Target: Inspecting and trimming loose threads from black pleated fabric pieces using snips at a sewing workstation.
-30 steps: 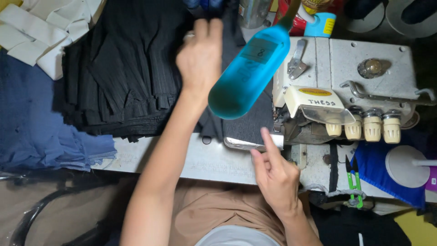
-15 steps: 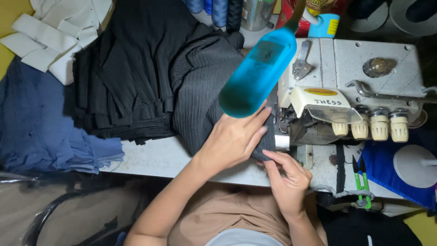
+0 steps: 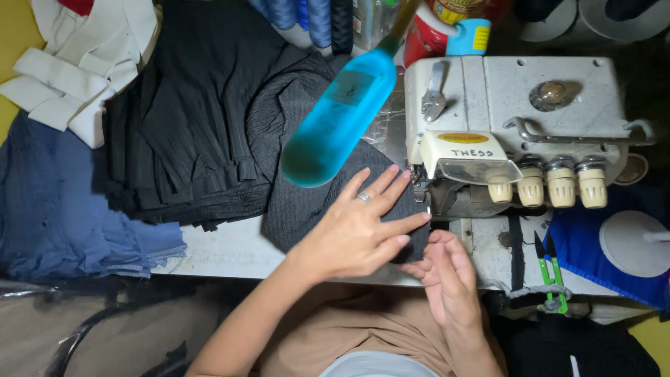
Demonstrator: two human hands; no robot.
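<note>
On the surface (image 3: 230, 251), in the head view, a dark ribbed cloth (image 3: 307, 195) lies just at 9 o'clock of the sewing machine (image 3: 530, 119), its near edge reaching the machine's foot. The left hand (image 3: 356, 227) rests flat on this cloth, fingers (image 3: 391, 183) spread open and pointing toward 2 o'clock, a ring on one of them. The right hand (image 3: 447, 279) sits at 5 o'clock of the left, touching it, fingers curled and pinching the cloth's edge close to the foot. A blurred blue tube (image 3: 338, 119) hangs across the view at 12 o'clock of the left hand. At 10 o'clock of the hands a stack of black cloth (image 3: 188, 126) lies, with blue cloth (image 3: 63, 216) beyond it at 9 o'clock and white strips (image 3: 77, 70) at the far corner. Green snips (image 3: 551, 269) lie at 3 o'clock of the right hand, on the machine's base
</note>
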